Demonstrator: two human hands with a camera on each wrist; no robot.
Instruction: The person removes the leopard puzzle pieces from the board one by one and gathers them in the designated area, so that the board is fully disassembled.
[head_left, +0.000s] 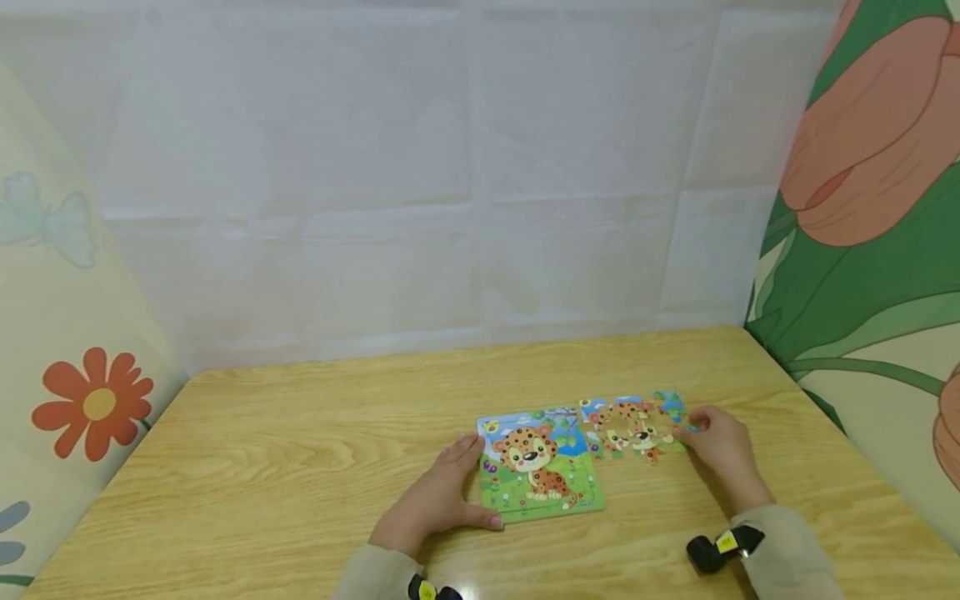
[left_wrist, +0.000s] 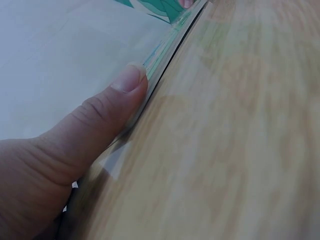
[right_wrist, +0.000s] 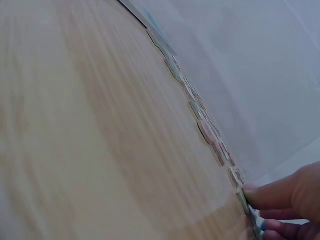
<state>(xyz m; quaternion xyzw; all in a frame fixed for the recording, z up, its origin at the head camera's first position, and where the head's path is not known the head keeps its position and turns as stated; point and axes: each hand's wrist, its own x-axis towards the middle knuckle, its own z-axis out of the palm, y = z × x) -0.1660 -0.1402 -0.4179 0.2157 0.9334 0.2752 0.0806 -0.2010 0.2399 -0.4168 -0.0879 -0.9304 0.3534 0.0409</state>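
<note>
A square puzzle board point(head_left: 540, 467) with a printed spotted leopard cub lies flat on the table. My left hand point(head_left: 442, 493) rests at its left side, fingers along the left edge and thumb on the near edge. In the left wrist view that thumb point(left_wrist: 120, 92) presses the board's edge. Right of the board, loose puzzle pieces point(head_left: 626, 427) form a partly joined second leopard picture with gaps. At their right end my right hand point(head_left: 722, 446) pinches a puzzle piece point(right_wrist: 243, 202) between thumb and fingers, close to the neighbouring pieces.
The wooden table point(head_left: 285, 467) extends left of the board and toward its far edge. A white cloth point(head_left: 375, 183) hangs behind it. Printed floral panels stand at the left and right sides.
</note>
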